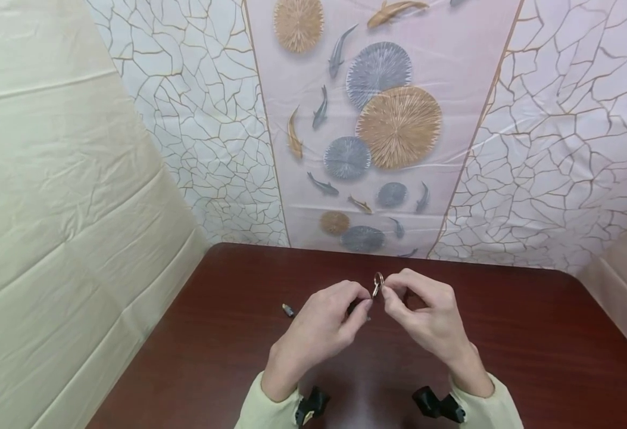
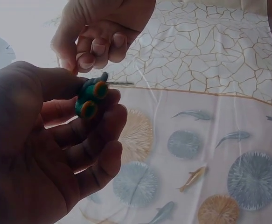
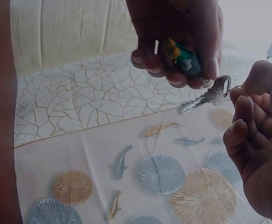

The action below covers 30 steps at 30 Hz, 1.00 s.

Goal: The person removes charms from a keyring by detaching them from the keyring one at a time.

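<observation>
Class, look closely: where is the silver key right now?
In the right wrist view the silver key hangs mid-air between both hands, beside the green charm in the left hand.

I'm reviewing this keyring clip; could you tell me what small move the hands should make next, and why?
Probably ease the key further along the ring: the right hand pinches the ring, the key already hangs at it, and the left hand holds a green charm alongside.
</observation>
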Tool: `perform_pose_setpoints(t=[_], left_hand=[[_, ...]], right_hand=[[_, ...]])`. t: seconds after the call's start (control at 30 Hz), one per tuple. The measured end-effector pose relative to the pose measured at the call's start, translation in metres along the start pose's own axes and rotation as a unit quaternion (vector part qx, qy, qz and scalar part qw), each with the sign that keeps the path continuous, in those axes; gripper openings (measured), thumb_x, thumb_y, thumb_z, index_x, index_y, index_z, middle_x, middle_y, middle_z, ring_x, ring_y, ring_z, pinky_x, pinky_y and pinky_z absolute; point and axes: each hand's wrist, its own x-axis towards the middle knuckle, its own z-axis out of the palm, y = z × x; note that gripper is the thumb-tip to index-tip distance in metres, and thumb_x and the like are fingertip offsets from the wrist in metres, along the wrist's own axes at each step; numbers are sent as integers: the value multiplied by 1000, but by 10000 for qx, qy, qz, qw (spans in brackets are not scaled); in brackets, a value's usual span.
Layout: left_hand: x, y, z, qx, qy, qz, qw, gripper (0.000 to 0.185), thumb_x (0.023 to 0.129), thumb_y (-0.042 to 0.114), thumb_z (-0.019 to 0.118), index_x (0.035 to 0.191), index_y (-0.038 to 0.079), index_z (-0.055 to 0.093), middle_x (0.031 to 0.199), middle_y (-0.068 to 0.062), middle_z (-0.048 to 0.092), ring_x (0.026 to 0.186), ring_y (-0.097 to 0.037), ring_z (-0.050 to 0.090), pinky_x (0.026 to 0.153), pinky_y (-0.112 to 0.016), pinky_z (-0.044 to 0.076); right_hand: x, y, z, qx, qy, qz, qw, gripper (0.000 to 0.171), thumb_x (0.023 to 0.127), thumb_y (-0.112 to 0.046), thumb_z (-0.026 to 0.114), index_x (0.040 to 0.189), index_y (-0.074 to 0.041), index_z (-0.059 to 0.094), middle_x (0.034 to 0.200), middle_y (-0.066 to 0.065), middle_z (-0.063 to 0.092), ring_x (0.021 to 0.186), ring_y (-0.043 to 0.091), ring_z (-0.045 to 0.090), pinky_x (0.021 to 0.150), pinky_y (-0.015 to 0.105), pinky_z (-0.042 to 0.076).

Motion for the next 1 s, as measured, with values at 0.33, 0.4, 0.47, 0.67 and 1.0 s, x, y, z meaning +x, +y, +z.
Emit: perform_pose_setpoints(t=[0.33, 0.4, 0.47, 0.67, 1.0], left_hand=[[-1, -14, 10, -130, -430, -261, 9986, 5, 95, 16, 61, 92, 16, 65, 82, 8, 62, 71, -7, 55, 67, -18, 44], [-2, -16, 12, -183, -537, -343, 9978, 6, 96, 16, 61, 92, 16, 65, 82, 7, 61, 72, -8, 54, 68, -18, 44], [-3, -18, 14, -274, -669, -414, 9965, 7, 96, 17, 60, 92, 16, 65, 82, 7, 61, 72, -7, 53, 67, -17, 44], [-7, -26, 25, -389, -1122, -509, 9916, 8, 96, 17, 59, 91, 17, 65, 81, 9, 60, 72, -6, 54, 67, -16, 43], [-17, -34, 46, -396, -1846, -688, 9796, 11, 98, 19, 56, 93, 18, 66, 79, 12, 60, 66, 0, 50, 62, -14, 42]], right_hand=[[-17, 9, -18, -1, -468, 925, 9946, 34, 74, 19, 65, 85, -12, 67, 72, -5, 58, 60, 0, 51, 46, 15, 41], [-20, 11, -24, -192, -623, 1177, 9909, 31, 76, 17, 66, 85, -13, 67, 72, -7, 59, 60, -1, 52, 46, 15, 42], [-24, 12, -30, -403, -802, 1425, 9857, 28, 79, 14, 67, 85, -14, 67, 71, -8, 61, 60, -3, 52, 47, 16, 42], [-36, 20, -47, -913, -1074, 1768, 9741, 27, 80, 10, 68, 83, -17, 67, 69, -12, 61, 59, -3, 51, 47, 15, 41], [-59, 29, -66, -1418, -1188, 1980, 9626, 29, 79, 9, 69, 83, -20, 67, 67, -15, 59, 56, -4, 51, 49, 13, 41]])
